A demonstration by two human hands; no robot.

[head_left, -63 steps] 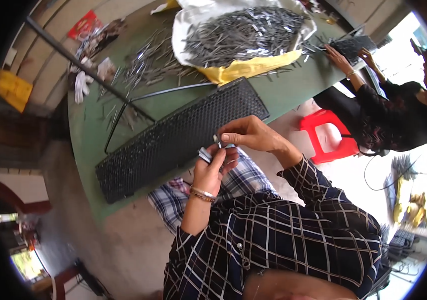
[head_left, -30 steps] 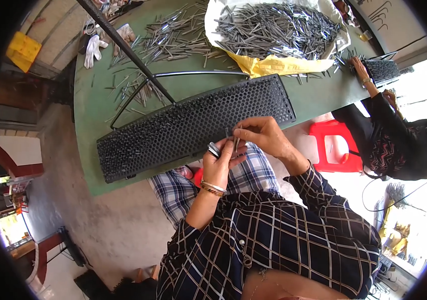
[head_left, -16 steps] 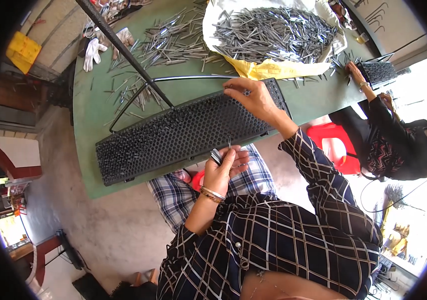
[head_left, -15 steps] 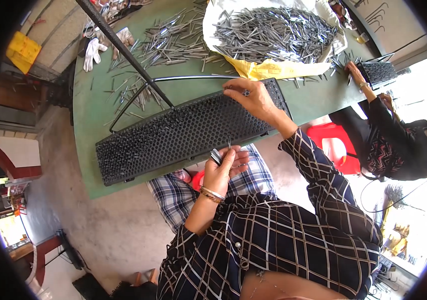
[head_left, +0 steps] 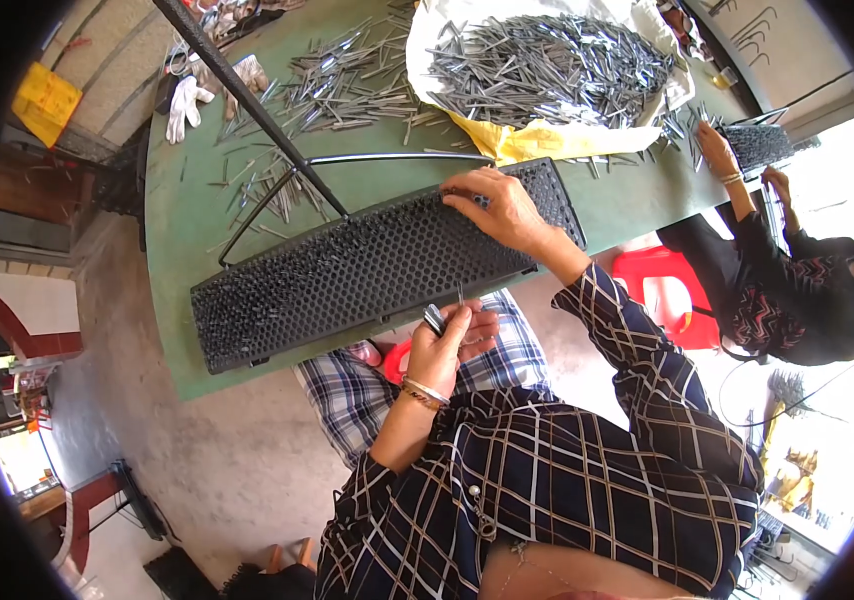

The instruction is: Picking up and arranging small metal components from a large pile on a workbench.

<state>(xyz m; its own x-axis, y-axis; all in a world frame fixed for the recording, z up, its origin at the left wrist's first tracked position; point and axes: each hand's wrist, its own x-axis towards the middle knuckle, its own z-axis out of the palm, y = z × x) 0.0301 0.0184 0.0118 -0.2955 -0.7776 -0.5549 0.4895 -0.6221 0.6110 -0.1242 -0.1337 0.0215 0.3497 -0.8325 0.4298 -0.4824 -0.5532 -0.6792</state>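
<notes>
A long black perforated tray lies slanted along the table's near edge. Rods bristle from its holes at the left end and more sparsely toward the right, while holes in its middle are bare. Below the tray's front edge, my left hand is closed around several short metal rods, with one thin rod standing up by the thumb. My right hand rests over the tray's right half near its back edge, thumb and fingers bent together. A small glint shows between them, but what they pinch is mostly hidden.
Loose metal rods are strewn over the green table. A white and yellow sack holds a big heap more. A black metal bar slants above the tray. At right, a co-worker reaches to another tray. White gloves lie at left.
My right hand has shifted slightly down and left over the tray, its fingers drawn closer in. My left hand is nearly still. The co-worker's hand has moved a little.
</notes>
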